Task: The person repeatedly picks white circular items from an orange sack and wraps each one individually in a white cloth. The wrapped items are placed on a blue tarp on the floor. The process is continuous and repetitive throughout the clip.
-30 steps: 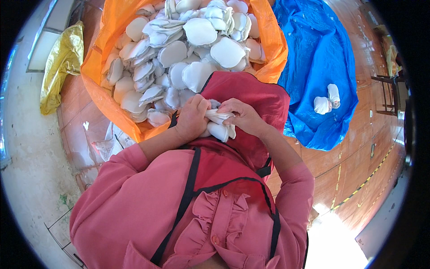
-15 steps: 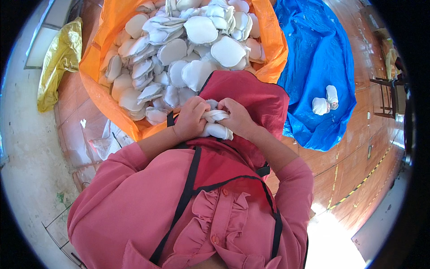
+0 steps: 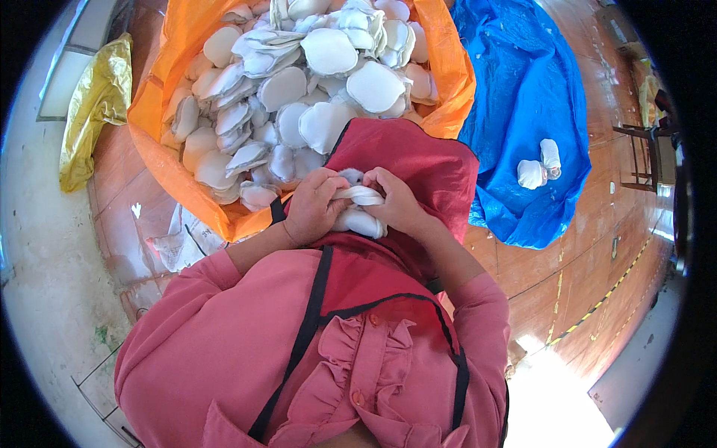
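Over my lap, my left hand (image 3: pixel 315 204) and my right hand (image 3: pixel 393 200) grip a small white fabric piece (image 3: pixel 361 222) from both sides. Fingers and thumbs pinch its folded edge, which is drawn into a band between them. Grey fluffy material shows at the far side of that band. The rounded white body of the piece hangs toward me, over the dark red apron (image 3: pixel 422 160). My fingertips are partly hidden in the folds.
Just ahead stands an orange sack (image 3: pixel 153 160) heaped with flat, rounded white fabric pieces (image 3: pixel 328 52). To its right lies a blue sack (image 3: pixel 515 89), with small rolled white pieces (image 3: pixel 532 173) on it. A yellow sack (image 3: pixel 93 112) lies by the left wall; a wooden stool (image 3: pixel 635 157) stands far right.
The folded edge, twisted before, is now a straighter band, and more grey fluff shows behind it. My left hand has shifted slightly left; both hands keep their grip.
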### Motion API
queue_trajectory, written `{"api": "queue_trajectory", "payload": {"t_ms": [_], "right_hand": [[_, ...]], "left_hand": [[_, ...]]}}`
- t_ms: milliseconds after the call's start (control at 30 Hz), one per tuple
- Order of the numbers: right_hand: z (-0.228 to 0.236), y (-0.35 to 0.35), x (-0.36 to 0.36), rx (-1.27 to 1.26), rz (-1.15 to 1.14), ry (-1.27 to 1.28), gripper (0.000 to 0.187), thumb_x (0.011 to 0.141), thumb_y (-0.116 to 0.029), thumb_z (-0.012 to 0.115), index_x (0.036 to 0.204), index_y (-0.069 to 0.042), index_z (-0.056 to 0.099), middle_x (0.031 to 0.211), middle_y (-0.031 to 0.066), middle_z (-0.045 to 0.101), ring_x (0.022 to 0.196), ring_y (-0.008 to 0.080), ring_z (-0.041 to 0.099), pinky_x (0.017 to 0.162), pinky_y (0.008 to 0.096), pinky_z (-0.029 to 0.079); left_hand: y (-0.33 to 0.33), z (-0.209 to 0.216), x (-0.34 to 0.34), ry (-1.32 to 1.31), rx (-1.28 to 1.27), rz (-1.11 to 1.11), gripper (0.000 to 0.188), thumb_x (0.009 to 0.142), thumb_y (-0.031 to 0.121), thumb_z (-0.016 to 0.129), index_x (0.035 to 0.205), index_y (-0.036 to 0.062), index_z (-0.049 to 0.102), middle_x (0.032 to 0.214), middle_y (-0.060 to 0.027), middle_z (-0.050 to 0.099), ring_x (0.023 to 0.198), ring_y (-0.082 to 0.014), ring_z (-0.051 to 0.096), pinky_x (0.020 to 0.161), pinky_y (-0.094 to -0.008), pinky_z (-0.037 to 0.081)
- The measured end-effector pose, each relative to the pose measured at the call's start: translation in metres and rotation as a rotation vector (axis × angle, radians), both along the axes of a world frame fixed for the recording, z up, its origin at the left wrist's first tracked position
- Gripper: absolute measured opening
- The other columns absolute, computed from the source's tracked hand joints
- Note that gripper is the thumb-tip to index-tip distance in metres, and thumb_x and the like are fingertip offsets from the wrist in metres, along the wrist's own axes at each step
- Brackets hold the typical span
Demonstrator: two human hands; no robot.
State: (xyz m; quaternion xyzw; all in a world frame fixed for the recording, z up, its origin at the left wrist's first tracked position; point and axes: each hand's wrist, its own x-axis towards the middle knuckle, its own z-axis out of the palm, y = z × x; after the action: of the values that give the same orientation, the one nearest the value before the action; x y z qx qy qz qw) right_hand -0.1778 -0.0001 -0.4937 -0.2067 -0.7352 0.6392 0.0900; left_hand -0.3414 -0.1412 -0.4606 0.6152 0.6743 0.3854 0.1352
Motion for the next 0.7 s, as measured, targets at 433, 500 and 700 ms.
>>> {"api": "queue_trajectory", "payload": {"t_ms": [433,500,700], "right_hand": [[0.036,0.019,-0.007,-0.114,0.187,-0.159,0.034,0.075,-0.006,0.076,0.105,-0.001,0.06,0.088,0.0051,0.063,0.082,0.0136,0.06,0.074,0.0287,0.05],[0.032,0.013,-0.011,-0.056,0.154,-0.14,0.032,0.074,-0.01,0.077,0.1,-0.002,0.059,0.085,0.0072,0.062,0.08,0.0169,0.061,0.071,0.0311,0.049],[0.031,0.001,-0.018,0.149,0.067,-0.218,0.031,0.075,-0.019,0.075,0.095,-0.004,0.057,0.083,0.0128,0.062,0.077,0.0273,0.062,0.069,0.0384,0.049]], "left_hand": [[0.006,-0.005,0.004,0.043,0.011,0.065,0.027,0.067,-0.004,0.064,0.09,0.0055,0.054,0.089,-0.0125,0.053,0.086,-0.034,0.054,0.076,-0.0436,0.043],[0.006,-0.009,0.003,0.024,0.003,0.064,0.026,0.067,-0.005,0.062,0.088,0.0053,0.052,0.087,-0.0127,0.052,0.084,-0.0342,0.053,0.074,-0.0438,0.042],[0.006,-0.016,-0.002,-0.012,0.019,0.048,0.025,0.067,-0.007,0.061,0.088,0.0045,0.054,0.09,-0.0138,0.054,0.085,-0.0341,0.054,0.071,-0.0415,0.043]]}}
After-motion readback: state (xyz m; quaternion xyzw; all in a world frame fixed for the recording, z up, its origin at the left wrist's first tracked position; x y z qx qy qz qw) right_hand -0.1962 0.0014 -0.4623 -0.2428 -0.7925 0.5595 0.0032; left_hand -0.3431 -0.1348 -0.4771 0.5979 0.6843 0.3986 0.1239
